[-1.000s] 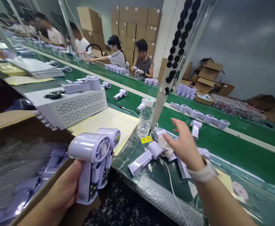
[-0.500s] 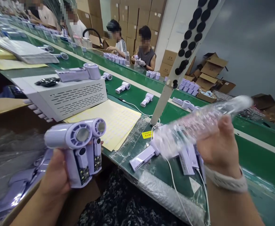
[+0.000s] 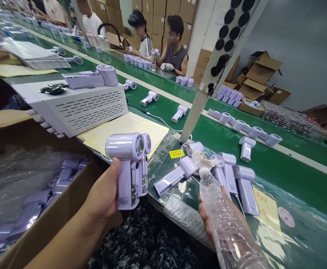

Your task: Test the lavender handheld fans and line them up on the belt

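Note:
Two lilac handheld fans [image 3: 124,147] are held side by side and upright in my left hand [image 3: 103,194], its fingers wrapped round the handles; dark inner parts show on the handles. My right hand [image 3: 237,213] grips a clear plastic bottle [image 3: 221,216], tilted so its white cap points away from me. The cap end is close to a crumpled white cloth [image 3: 204,160] on the bench; whether they touch I cannot tell. Around the cloth lie several more fans, one lilac fan [image 3: 170,181] to its left and another fan [image 3: 247,190] to its right.
An open carton [image 3: 59,220] with fans and plastic wrap stands at lower left. A grey metal box [image 3: 93,108] and yellow sticker sheets [image 3: 132,127] lie behind. A post [image 3: 198,108] rises beside the green conveyor [image 3: 286,175], which carries fans. Co-workers sit across it.
My right hand took the standing bottle from the bench, lifted it to the right, then brought it lower and nearer with its cap turned away. My left hand kept the two fans, ending further right.

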### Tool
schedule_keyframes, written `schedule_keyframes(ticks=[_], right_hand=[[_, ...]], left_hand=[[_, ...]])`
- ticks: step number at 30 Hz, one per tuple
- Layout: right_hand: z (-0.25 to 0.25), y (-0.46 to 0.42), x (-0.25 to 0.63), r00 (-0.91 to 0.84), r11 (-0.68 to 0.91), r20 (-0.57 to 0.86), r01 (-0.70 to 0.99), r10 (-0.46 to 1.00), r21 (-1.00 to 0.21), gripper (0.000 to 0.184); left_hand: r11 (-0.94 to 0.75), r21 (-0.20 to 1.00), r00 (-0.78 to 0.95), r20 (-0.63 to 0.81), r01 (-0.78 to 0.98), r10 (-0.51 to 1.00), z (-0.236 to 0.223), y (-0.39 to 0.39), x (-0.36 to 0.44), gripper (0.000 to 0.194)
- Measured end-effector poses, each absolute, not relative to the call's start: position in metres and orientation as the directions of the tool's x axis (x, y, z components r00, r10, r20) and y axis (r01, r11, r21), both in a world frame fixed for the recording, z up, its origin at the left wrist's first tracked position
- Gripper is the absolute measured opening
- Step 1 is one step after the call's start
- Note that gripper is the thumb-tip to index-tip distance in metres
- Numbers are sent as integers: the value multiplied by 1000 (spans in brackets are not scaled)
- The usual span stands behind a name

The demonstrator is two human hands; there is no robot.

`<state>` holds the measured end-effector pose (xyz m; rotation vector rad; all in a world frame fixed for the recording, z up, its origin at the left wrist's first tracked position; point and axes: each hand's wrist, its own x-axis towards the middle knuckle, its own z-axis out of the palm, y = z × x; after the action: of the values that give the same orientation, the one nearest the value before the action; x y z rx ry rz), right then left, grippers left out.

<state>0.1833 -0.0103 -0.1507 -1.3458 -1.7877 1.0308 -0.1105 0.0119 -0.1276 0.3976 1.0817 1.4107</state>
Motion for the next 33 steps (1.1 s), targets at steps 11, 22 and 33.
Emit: schedule_keyframes(ticks=[11,22,33], right_hand=[[-163,-24,195,-265,-523,-475,-155,839,-838,77],[-53,149,99,-19,334,401,591,916,-735,56],[-102,130,153,-144,331,374,796,916,-506,30]], left_hand=[[262,792,-176,-417,-551,892,-128,13,-111,55],[267,734,-225,-496,-625,839,-115,-5,-125,31],[263,851,-50,-319,-454,946,-116,-14,-113,53]])
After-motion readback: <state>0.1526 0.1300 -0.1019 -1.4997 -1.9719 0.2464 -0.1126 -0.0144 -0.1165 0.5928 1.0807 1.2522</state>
